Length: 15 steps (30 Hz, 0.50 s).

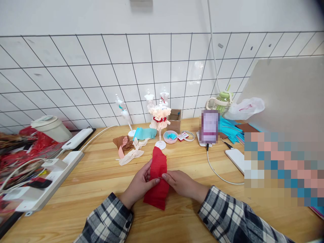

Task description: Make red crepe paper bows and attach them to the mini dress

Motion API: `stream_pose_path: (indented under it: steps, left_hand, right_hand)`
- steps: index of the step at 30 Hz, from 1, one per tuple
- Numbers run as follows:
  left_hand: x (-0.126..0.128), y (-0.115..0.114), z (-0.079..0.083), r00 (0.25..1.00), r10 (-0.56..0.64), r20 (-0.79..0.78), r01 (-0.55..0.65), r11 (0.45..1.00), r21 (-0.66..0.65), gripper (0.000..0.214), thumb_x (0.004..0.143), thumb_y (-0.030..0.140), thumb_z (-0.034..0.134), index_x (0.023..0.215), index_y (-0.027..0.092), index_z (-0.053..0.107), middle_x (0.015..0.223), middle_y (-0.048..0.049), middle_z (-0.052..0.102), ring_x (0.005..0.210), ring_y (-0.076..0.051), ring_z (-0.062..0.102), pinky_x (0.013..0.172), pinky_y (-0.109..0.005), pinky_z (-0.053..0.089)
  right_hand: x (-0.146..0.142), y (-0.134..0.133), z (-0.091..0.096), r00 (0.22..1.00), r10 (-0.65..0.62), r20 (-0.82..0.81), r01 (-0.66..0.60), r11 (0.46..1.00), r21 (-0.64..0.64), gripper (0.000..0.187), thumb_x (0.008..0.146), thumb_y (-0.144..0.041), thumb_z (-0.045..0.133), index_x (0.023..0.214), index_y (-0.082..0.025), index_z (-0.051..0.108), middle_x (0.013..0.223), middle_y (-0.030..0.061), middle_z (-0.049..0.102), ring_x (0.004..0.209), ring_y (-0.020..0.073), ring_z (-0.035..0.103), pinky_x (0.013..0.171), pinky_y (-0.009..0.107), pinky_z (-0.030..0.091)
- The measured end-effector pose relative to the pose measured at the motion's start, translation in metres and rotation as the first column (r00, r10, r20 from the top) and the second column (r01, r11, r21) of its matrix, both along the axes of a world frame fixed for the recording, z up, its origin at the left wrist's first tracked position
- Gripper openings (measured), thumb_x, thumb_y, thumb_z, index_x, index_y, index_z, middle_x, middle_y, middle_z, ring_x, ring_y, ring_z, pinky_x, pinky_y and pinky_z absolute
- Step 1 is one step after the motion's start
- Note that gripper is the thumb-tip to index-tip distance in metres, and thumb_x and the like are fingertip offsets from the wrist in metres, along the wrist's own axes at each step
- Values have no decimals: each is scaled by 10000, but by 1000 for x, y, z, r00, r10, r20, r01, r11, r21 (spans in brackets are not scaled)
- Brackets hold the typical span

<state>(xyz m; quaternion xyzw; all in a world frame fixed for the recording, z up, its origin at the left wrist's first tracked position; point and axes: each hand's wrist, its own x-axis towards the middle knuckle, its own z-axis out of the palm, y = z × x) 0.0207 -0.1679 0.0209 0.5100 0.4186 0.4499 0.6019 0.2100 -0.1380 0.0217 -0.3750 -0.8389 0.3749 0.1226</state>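
A red strip (159, 162), wrinkled like crepe paper or thin cloth, is held upright over the wooden table, its lower end near the tabletop. My left hand (143, 180) is closed on its left edge, thumb across the front and fingers behind. My right hand (181, 182) pinches at the strip's right side, about halfway down. By the right fingertips shows a thin, needle-like sliver (160, 178), too small to make out. Just beyond the strip stands a small white dress form (160, 144) dressed in peach ruffles with a red band.
More small dress forms (124, 109), turquoise sheet (144, 133), cream scraps (131, 157), a pink dish (170, 136) and a cardboard box (174, 121) stand or lie at the back. On the left is a power strip (63, 175); on the right, a propped phone (209, 126) with a cable.
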Motion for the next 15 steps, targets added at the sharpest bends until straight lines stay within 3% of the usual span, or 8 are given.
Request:
stream_pose_path:
  steps: [15]
  left_hand:
    - [1,0,2,999,-45,-27,45,999,3,758,696,258,753,1360,166,398,1283,-135,574,1111,-271,577,925,-368,472]
  right_hand:
    - [-1,-1,2,1000,11,15,-11,1000,12,500,972,-469,198,846,-175,582,901,81,679,780,183,590,687,261,392]
